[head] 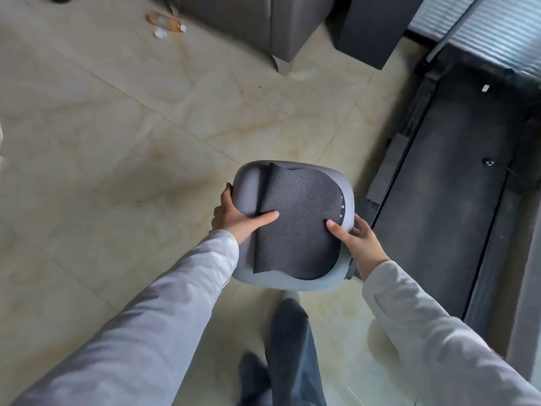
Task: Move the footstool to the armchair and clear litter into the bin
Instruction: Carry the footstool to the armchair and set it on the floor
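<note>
A grey rounded footstool (292, 276) with a dark textured pad on top is held up off the tiled floor in front of me. My left hand (234, 216) grips its left edge, thumb lying on the pad. My right hand (355, 234) grips its right edge, thumb on the pad too. A grey armchair (263, 22) stands at the top of the view. An empty plastic bottle (164, 22) and a small crumpled white scrap (160, 33) lie on the floor to the armchair's left. No bin is in view.
A dark treadmill (456, 183) runs along the right side. A dark box-like unit (377, 27) stands right of the armchair. Beige marble-pattern tiles (117, 127) cover the floor. My legs in dark trousers (289, 347) show below the footstool.
</note>
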